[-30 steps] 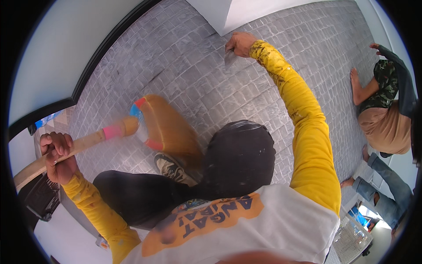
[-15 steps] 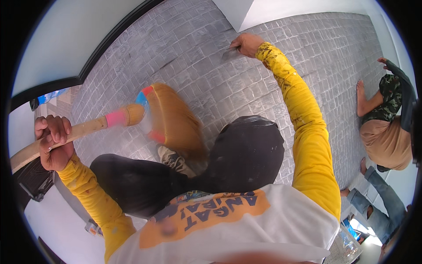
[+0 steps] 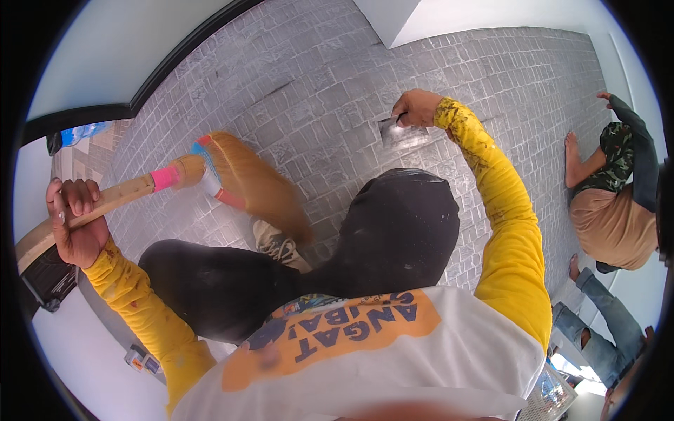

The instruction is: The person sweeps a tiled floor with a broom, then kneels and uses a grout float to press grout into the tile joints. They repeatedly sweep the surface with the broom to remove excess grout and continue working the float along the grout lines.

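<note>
While the left hand (image 3: pixel 76 221) gripped the wooden handle (image 3: pixel 126 195) of a tan-bristled soft broom (image 3: pixel 253 179) towards the left of the grey block-patterned floor (image 3: pixel 309 105), the right hand (image 3: pixel 415 107) was closed on a flat, shiny metal scraper (image 3: pixel 407 135), short of the floor's far edge. A low, even blade angle across the grooved, uneven relief appeared advisable, with the fanned bristles kept clear.

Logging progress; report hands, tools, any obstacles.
Left hand gripping tan wooden-handled broom. Right hand holding flat shiny grey plate, contact with grey patterned floor unclear. Black-and-cream laced shoe near broom.
</note>
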### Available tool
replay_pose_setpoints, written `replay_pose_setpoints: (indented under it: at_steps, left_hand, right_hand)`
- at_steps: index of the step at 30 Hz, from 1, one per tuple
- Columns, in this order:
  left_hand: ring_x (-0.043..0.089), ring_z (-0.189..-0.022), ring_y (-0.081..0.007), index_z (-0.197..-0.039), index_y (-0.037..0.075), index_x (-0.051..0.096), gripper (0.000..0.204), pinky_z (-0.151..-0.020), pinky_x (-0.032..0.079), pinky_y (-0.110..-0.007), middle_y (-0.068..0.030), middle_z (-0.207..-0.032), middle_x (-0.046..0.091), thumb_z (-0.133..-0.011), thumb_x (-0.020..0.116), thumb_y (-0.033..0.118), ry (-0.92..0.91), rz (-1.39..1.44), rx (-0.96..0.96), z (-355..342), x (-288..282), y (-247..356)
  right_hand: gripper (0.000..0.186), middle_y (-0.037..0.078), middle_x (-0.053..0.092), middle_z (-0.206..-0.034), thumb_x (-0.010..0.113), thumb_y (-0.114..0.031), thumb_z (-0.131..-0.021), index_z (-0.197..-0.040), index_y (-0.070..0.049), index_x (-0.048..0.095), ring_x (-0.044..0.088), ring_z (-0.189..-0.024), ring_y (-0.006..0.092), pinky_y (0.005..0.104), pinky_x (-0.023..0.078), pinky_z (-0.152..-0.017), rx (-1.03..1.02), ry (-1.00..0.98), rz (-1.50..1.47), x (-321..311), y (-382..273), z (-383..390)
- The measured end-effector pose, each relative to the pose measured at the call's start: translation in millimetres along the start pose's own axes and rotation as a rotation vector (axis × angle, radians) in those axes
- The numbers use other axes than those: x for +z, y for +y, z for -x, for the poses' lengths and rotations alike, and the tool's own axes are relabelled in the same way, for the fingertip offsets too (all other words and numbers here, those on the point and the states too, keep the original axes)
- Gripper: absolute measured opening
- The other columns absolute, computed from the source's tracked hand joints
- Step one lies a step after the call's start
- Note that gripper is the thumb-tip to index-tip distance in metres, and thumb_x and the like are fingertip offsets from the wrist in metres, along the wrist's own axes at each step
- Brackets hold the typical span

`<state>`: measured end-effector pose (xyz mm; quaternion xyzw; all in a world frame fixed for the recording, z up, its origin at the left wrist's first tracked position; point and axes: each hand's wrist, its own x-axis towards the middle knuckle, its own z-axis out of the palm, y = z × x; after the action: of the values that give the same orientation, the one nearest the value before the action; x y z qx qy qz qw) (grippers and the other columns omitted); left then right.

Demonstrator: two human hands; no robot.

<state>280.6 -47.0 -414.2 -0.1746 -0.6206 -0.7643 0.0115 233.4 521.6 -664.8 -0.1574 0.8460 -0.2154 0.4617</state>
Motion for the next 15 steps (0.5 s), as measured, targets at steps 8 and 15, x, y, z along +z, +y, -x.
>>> replay_pose_setpoints:
  at_steps: [8,15]
  left_hand:
    - [0.046,-0.067,-0.0141,-0.093,0.011,0.067,0.031,-0.079,0.035,-0.041,0.0025,-0.065,0.046,-0.085,0.057,0.039,-0.142,-0.06,0.339,-51.5,-23.3,56.3]
    - [0.048,-0.059,-0.0153,-0.086,0.008,0.065,0.034,-0.074,0.041,-0.04,0.0019,-0.06,0.046,-0.09,0.054,0.04,0.231,0.082,0.335,-51.5,87.1,-47.1]
  right_hand:
    - [0.025,0.005,0.07,-0.091,0.067,-0.011,-0.088,-0.11,0.0,0.067,0.061,-0.084,0.0105,0.0255,0.049,-0.079,-0.037,0.84,-0.769,104.4,46.3,91.9]
    - [0.021,0.005,0.069,-0.092,0.069,-0.009,-0.087,-0.107,0.0,0.069,0.061,-0.085,0.0111,0.026,0.05,-0.079,-0.096,1.096,-0.685,83.5,-16.1,158.2]
